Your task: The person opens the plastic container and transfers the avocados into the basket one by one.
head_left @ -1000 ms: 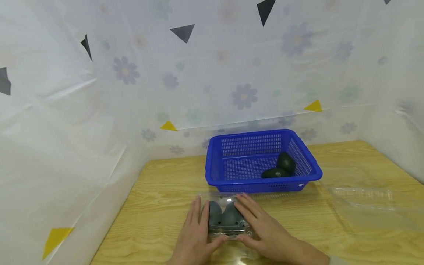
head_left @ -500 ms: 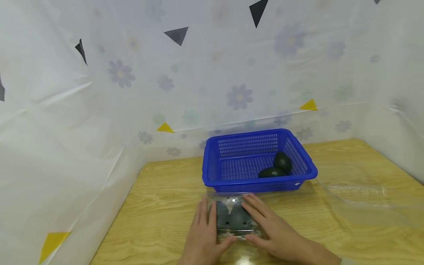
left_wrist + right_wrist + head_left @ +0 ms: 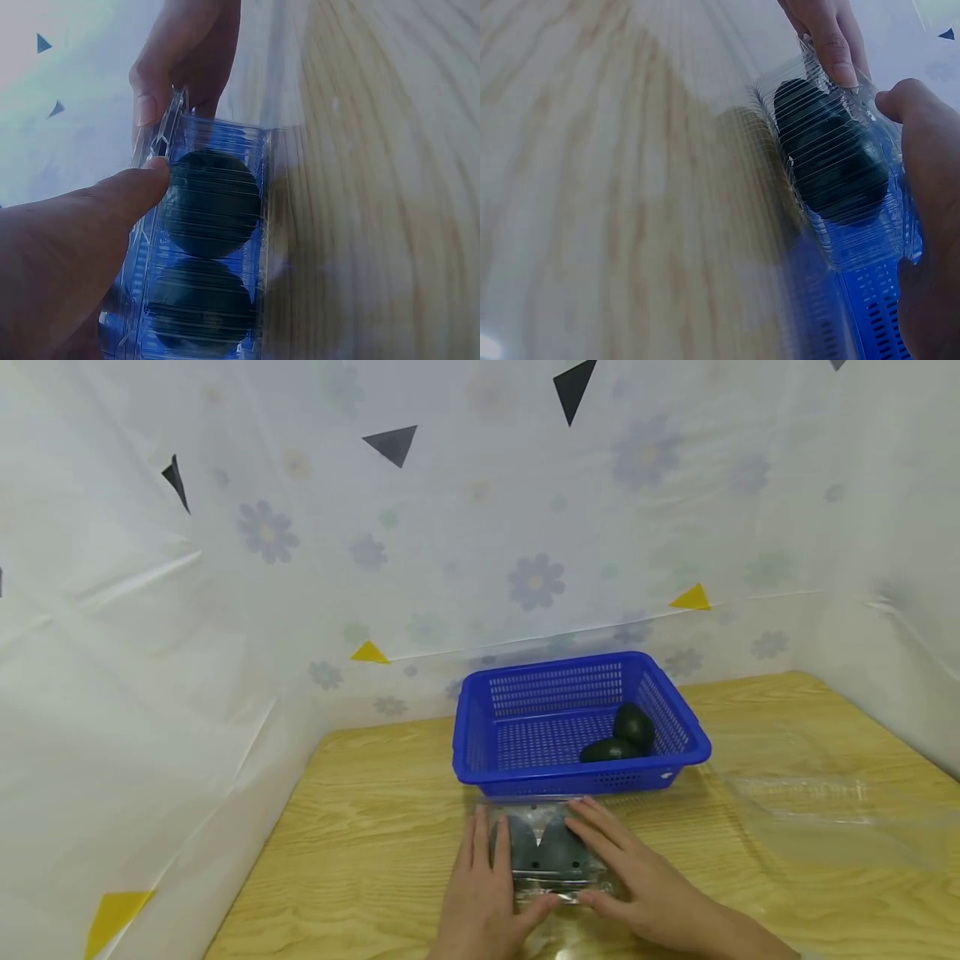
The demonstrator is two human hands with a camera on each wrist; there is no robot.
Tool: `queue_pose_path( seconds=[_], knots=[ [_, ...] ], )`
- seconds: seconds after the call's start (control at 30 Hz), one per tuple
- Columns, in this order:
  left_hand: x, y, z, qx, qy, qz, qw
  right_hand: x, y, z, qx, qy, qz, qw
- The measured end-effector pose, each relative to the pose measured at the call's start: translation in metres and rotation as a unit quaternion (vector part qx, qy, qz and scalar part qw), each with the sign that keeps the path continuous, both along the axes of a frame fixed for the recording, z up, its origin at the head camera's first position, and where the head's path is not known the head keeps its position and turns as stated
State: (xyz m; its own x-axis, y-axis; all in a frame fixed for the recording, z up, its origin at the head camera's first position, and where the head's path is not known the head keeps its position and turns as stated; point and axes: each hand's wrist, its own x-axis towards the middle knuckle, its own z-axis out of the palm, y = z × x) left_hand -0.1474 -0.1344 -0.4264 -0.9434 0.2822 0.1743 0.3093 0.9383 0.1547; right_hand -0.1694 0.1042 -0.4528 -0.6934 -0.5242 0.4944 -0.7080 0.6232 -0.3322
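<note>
A clear plastic clamshell box (image 3: 538, 887) stands on the table in front of the basket, its lid down over two dark green avocados (image 3: 211, 202). My left hand (image 3: 483, 889) rests along the box's left side, fingers straight over the lid and thumb at the front edge. On the right side my right hand (image 3: 645, 885) lies the same way, fingers extended over the lid. Both thumbs touch the lid's front rim in the left wrist view. The right wrist view shows one avocado (image 3: 829, 154) through the ribbed side wall.
Behind the box sits a blue plastic basket (image 3: 555, 774) with two more avocados (image 3: 633, 727) in its right part. Clear plastic packaging (image 3: 817, 806) lies at the right on the wooden table (image 3: 360, 827). A white flower-patterned sheet (image 3: 420, 552) hangs behind and along the sides.
Both hands have slid the box to the right along the table in front of the basket. The head view has shifted slightly. The avocados in the basket stay put.
</note>
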Motion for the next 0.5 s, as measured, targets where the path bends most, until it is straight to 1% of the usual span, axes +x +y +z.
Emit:
queue_pose_path(
  seconds=[0.13,0.23,0.4,0.5],
  knots=[
    [0.001,0.008,0.0,-0.01,-0.003,0.003,0.9999,0.001,0.007,0.0,-0.005,-0.003,0.0,1.0],
    [0.002,0.014,0.001,-0.01,-0.002,0.004,0.9999,0.001,0.014,-0.001,-0.01,-0.016,-0.001,0.9998],
    [0.002,0.025,0.001,-0.021,0.009,0.004,0.9997,0.001,0.024,-0.001,-0.04,-0.024,0.016,0.9988],
    [0.0,0.032,0.0,-0.034,0.013,0.006,0.9993,0.002,0.03,-0.001,-0.048,-0.035,0.017,0.9981]
  ],
)
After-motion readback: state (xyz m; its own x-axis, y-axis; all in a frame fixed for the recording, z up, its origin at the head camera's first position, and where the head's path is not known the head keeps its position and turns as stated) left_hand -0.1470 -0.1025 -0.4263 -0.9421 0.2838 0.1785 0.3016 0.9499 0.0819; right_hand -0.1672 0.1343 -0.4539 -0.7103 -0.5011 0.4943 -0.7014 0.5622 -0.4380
